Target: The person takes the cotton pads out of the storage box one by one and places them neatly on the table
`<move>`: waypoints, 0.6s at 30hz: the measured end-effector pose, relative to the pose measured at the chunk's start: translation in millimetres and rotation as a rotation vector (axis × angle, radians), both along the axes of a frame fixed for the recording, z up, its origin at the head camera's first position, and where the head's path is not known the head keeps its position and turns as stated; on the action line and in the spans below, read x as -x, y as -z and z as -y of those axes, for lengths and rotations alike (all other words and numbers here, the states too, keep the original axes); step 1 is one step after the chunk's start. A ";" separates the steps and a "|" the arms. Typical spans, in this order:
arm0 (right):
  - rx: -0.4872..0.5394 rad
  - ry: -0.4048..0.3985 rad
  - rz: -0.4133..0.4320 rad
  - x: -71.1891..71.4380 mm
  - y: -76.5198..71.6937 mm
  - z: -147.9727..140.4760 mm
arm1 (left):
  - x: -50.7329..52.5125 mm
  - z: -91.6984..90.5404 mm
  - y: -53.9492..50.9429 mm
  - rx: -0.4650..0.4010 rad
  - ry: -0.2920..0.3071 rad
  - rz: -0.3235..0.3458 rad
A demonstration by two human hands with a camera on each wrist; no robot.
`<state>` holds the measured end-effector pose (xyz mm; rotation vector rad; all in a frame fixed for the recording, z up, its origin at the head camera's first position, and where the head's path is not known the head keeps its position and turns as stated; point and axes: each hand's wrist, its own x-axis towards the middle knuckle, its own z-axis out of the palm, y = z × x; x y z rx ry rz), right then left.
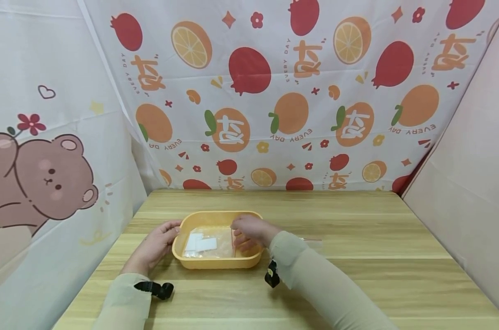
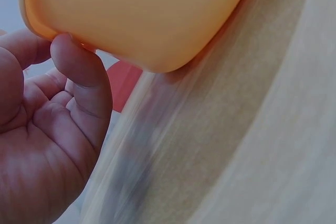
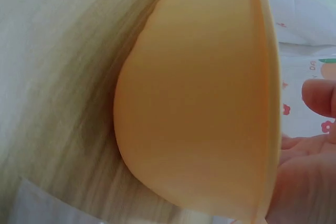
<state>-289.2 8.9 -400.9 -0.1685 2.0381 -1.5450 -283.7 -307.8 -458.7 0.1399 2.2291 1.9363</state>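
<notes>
A yellow plastic basin point(image 1: 216, 263) stands on the wooden table, holding a clear plastic bag point(image 1: 222, 243) with a red line along its right end. White rectangular pieces point(image 1: 205, 244) lie at the bag's left part; whether they are inside it I cannot tell. My left hand point(image 1: 160, 240) grips the basin's left end, its thumb point(image 2: 79, 61) against the rim from outside. My right hand point(image 1: 249, 231) reaches over the right rim into the basin, near the bag's red-lined end. In the right wrist view its thumb point(image 3: 319, 98) stands apart from the fingers, which the basin wall partly hides.
Another clear bag point(image 1: 314, 244) with a reddish edge lies on the table point(image 1: 356, 270) right of the basin, partly behind my right sleeve. Printed cloth point(image 1: 274, 114) hangs behind the table, and more cloth hangs at both sides. Black straps with small devices point(image 1: 160, 290) sit on both wrists.
</notes>
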 end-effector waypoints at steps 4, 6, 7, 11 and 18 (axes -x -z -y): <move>0.027 0.025 0.000 1.9 4.4 2.3 | -0.2 -0.8 -0.9 0.001 0.001 0.002; 0.025 0.025 -0.004 3.0 6.1 3.5 | -0.5 -0.8 -1.4 0.003 0.001 0.003; 0.019 0.023 -0.003 3.6 6.9 4.1 | -0.7 -0.9 -1.7 0.003 0.000 0.003; 0.011 0.021 0.007 5.7 10.2 6.7 | -1.3 -1.3 -2.8 0.009 -0.001 0.002; 0.079 0.074 0.050 7.3 17.6 13.8 | -1.3 -1.6 -3.2 0.013 -0.003 0.008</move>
